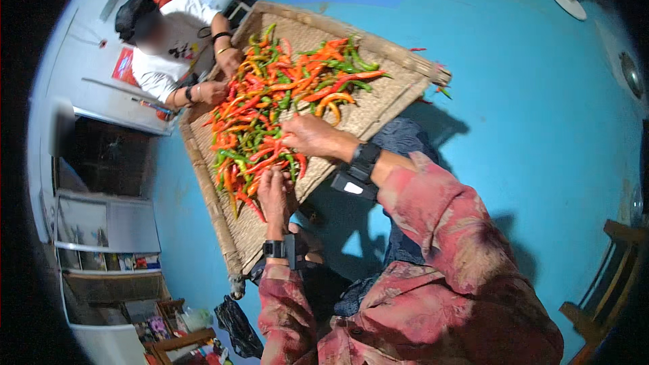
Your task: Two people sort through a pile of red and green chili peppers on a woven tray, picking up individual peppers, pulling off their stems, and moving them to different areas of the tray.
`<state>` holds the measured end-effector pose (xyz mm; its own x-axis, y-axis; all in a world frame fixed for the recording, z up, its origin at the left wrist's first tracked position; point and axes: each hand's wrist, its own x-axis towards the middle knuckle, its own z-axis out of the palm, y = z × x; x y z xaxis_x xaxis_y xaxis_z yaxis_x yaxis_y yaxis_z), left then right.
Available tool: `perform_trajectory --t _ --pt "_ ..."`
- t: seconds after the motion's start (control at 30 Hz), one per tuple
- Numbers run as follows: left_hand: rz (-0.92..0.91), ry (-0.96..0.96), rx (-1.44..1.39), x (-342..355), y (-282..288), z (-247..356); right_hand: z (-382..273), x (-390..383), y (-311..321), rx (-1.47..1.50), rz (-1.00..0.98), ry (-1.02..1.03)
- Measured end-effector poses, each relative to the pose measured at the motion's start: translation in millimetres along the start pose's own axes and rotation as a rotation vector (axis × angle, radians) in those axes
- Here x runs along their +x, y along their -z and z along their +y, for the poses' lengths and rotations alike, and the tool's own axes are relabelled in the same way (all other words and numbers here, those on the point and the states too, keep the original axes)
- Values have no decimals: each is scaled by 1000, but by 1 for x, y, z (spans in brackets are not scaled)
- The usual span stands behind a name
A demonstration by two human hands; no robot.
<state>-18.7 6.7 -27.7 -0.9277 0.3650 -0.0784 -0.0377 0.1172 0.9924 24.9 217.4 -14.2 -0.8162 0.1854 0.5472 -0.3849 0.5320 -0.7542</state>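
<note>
A large pile of red, orange and green chili peppers point(253, 122) lies spread over a woven tray point(375, 54) with a raised bamboo-like rim. At the pile's near right side is my right hand point(312, 136), its fingers curled closed on a chili pepper, the fingertips partly hidden. Lower down, my left hand point(273, 192) reaches into the near end of the pile. Its fingers are bent together among red peppers, and what they grip is hidden. Dark straps with small devices circle both my wrists.
Across the tray, a person point(182, 51) in a white shirt and dark cap has both hands among the peppers. A black plastic bag point(238, 328) lies below the tray's near corner. Shelves point(108, 230) stand at left, a wooden chair point(602, 290) at right, on a blue floor point(527, 122).
</note>
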Motion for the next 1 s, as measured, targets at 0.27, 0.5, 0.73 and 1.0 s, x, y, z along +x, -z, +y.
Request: perform_trajectory --t 0.27,0.5,0.73,1.0 --pt "-40 -45 -159 4 -8 -6 18 24 27 1068 371 -564" --pt "-82 -49 -111 -6 -16 -2 12 -12 -21 -181 121 61" --pt "0 -139 -28 -6 -15 -19 12 -26 -34 -347 -216 118" --pt "65 -308 149 11 -15 -27 -20 12 13 -405 -417 148"
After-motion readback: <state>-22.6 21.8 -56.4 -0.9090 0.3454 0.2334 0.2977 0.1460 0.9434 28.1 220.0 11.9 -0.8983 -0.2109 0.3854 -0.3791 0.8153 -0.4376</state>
